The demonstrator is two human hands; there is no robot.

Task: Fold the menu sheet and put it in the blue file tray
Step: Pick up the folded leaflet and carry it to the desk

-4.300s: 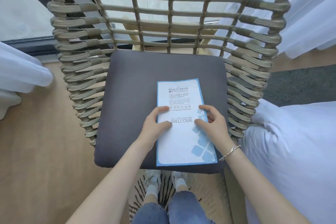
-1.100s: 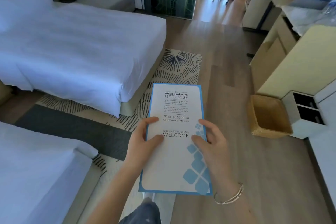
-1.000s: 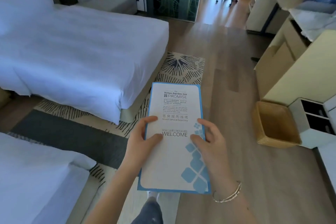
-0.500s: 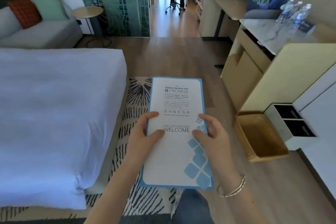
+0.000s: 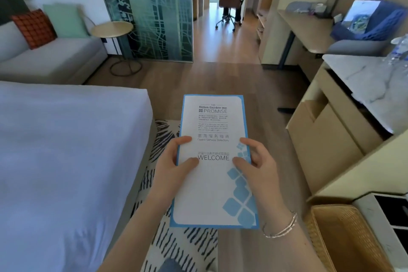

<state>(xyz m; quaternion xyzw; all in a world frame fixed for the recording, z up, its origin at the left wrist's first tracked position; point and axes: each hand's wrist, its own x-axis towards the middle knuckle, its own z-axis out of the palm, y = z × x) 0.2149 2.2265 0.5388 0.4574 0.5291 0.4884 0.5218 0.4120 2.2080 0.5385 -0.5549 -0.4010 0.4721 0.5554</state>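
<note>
Blue-edged menu (image 5: 213, 161) is held flat in the air above the floor (image 5: 220, 77); left hand (image 5: 171, 166) grasps its left edge, right hand (image 5: 257, 166) its right edge; bed (image 5: 66, 150) lies left, wicker basket (image 5: 344, 236) right.

White menu sheet (image 5: 213, 174) edged blue, pale-blue squares; black-streaked rug (image 5: 192, 247); orange cushion (image 5: 33, 27); white bed (image 5: 61, 161).

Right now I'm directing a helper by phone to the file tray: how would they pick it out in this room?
Start at the long wooden desk against the right-hand wall, past the marble-topped counter. The blue file tray stands on the desk's near end, a printed sheet leaning inside it. It is the only deep-blue thing there; the water bottles beside it are clear.
</note>
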